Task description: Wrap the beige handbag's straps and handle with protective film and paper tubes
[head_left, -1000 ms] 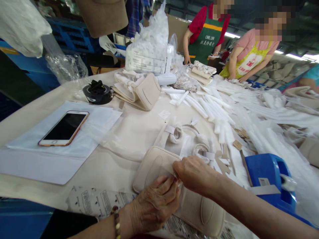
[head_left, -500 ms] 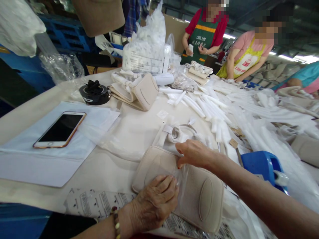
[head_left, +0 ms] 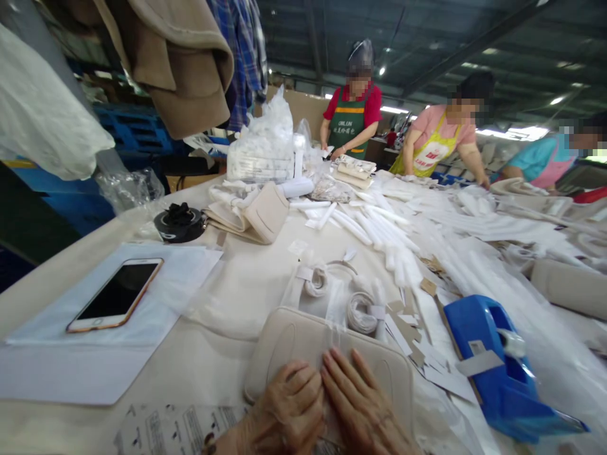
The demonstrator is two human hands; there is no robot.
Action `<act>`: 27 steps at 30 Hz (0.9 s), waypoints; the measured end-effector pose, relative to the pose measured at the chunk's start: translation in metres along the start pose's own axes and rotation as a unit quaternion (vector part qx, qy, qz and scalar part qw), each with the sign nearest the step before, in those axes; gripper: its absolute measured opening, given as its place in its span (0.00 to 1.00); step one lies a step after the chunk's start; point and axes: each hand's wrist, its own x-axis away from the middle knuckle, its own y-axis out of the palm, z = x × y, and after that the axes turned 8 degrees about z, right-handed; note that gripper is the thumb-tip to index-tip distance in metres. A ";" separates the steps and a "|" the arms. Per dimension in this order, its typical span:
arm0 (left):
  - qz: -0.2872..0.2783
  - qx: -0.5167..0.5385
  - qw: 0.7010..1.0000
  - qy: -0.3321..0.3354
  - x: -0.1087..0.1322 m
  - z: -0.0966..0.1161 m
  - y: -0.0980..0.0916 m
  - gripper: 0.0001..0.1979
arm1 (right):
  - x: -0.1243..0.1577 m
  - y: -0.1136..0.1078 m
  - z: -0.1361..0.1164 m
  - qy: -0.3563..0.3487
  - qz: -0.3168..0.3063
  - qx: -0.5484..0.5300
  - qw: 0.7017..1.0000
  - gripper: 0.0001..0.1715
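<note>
A flat beige leather bag [head_left: 303,335] with stitched curved outlines lies in front of me. Beyond its far edge are two coiled straps, the left coil [head_left: 316,281] and the right coil [head_left: 362,312], with clear plastic film [head_left: 336,303] running between them onto the bag. My left hand [head_left: 290,404] rests on the near part of the bag, fingers curled together; whatever they hold is hidden. Beside it, my right hand [head_left: 363,404] lies flat on the bag with its fingers stretched out. Their fingertips almost meet.
A phone [head_left: 116,294] lies on white sheets at left, near a black tape roll [head_left: 179,221]. A blue tape dispenser [head_left: 493,366] stands at right, by paper tags and white foam strips [head_left: 370,224]. Another beige bag [head_left: 265,212] sits farther back. Several people work across the table.
My right hand has come down from the strap coils and now lies flat beside my left hand. Both coils now show. The camera view has tilted up.
</note>
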 end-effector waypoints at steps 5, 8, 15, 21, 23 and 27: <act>0.062 0.037 0.997 -0.025 -0.003 -0.013 -0.016 0.09 | 0.031 -0.012 0.009 0.060 0.086 -0.023 0.994 0.15; 0.061 -0.047 0.980 -0.185 -0.016 -0.033 -0.029 0.12 | 0.056 -0.018 0.008 0.317 0.084 -0.014 0.945 0.18; -0.201 -0.052 0.839 -0.503 -0.086 -0.083 -0.012 0.15 | 0.039 -0.020 0.032 0.683 -0.025 -0.200 0.702 0.29; -0.288 -0.090 0.807 -0.508 -0.103 -0.093 0.007 0.12 | -0.001 -0.022 0.062 0.681 -0.089 -0.176 0.705 0.25; -0.297 -0.105 0.804 -0.504 -0.101 -0.090 0.007 0.11 | -0.007 -0.019 0.067 0.690 -0.098 -0.167 0.697 0.22; -0.310 -0.109 0.808 -0.489 -0.096 -0.087 0.007 0.11 | -0.015 -0.016 0.075 0.691 -0.124 -0.174 0.690 0.18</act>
